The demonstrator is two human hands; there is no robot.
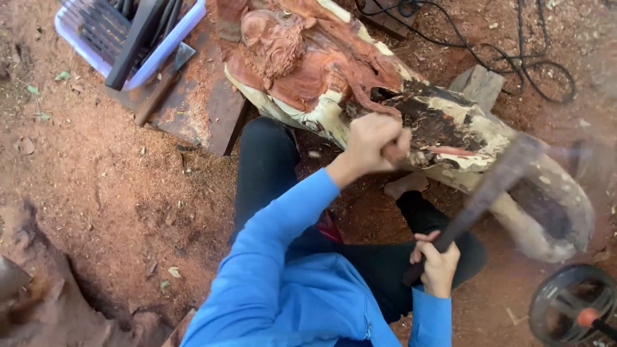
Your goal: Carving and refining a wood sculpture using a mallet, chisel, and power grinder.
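Left hand: my left hand is fisted tight around a chisel handle, of which only a short reddish stub shows between my fingers; the blade end is hidden by the fist.

Right hand: my right hand is closed around the lower end of a mallet, low near my lap.

Mallet: its dark shaft slants up and to the right from my grip; the head is blurred, level with the log's flank and well apart from my left fist.

Carved log: a big trunk lying across in front of me, red wood with pale edges. A bearded face in relief sits at the upper left. A dark, rough patch lies just right of my left fist.

Chisel against log: my fist is pressed on the near edge of the log, between the carved part and the dark patch.

Legs: black trousers under the log, one bare foot just below my left hand.

Surroundings: red sawdust ground; a pale purple basket of dark tools at upper left, resting on a board; black cables at upper right; a round fan guard at lower right.
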